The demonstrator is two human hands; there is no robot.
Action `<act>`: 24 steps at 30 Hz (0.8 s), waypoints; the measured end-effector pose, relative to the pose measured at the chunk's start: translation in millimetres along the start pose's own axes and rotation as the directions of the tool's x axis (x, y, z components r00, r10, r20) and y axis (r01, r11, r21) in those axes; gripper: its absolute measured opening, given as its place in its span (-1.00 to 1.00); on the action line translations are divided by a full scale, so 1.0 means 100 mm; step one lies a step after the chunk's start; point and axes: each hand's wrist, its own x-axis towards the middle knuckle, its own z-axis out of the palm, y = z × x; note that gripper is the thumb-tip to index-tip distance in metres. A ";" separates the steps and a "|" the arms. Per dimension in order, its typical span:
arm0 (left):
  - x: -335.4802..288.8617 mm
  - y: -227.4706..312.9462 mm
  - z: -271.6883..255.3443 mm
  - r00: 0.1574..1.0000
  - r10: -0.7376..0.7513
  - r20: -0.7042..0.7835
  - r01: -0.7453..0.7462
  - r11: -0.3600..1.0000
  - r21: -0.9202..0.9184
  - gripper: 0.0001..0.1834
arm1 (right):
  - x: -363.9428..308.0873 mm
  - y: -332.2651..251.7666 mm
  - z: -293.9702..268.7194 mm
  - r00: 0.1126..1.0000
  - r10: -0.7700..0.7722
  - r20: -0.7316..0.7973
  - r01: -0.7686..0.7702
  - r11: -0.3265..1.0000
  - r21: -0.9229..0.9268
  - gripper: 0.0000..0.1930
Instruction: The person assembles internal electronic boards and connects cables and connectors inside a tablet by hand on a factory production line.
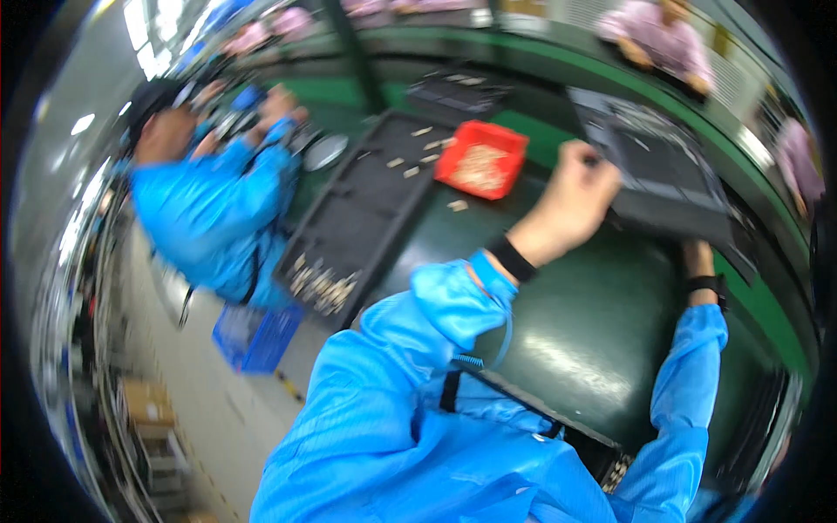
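Note:
A shallow black tray (667,166) is tilted over the right part of the green worktop, with blurred contents. My left hand (571,196) is closed at the tray's left edge, with a dark bit showing between thumb and fingers. Below the tray's near right edge is my right hand (697,257); the tray hides its fingers. Left of my left hand stands a red bin (482,161) full of small pale pieces. A long black tray (362,196) lies beyond it, with pale pieces at its far end and a pile at its near end.
Another black tray (460,91) sits at the back. At the left a person in a blue smock (205,192) works at the same table (567,349). A blue crate (257,336) stands below. Pink-clad people (663,39) sit across the green ledge. Black panels (758,427) stand at the right.

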 end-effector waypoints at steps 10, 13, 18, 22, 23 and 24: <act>-1.49 -0.37 -0.76 0.941 -0.105 0.322 0.001 0.952 0.307 -0.50 | -1.25 -0.07 -0.50 0.873 0.383 0.301 -0.453 0.412 0.790 -0.38; -1.79 0.14 -1.25 0.976 -0.097 0.193 -0.040 0.796 0.604 -0.52 | -1.43 -0.07 -0.62 0.914 0.156 0.375 -0.403 0.229 0.886 -0.41; -2.40 0.41 -2.82 0.906 0.178 -0.384 0.313 0.327 0.891 -0.68 | -1.40 0.61 -0.33 0.935 0.166 0.312 -0.350 0.319 0.881 -0.40; -2.57 0.28 -3.54 0.914 0.144 -0.378 0.343 0.220 0.913 -0.62 | -1.12 0.78 -0.20 0.968 0.179 0.176 -0.242 0.479 0.844 -0.41; -2.54 0.29 -3.60 0.917 0.140 -0.373 0.337 0.224 0.914 -0.62 | -1.07 0.84 -0.18 0.972 0.190 0.137 -0.221 0.548 0.807 -0.42; -2.51 0.28 -3.65 0.927 0.111 -0.359 0.340 0.159 0.927 -0.65 | -1.01 0.94 -0.11 0.978 0.186 0.095 -0.187 0.581 0.793 -0.45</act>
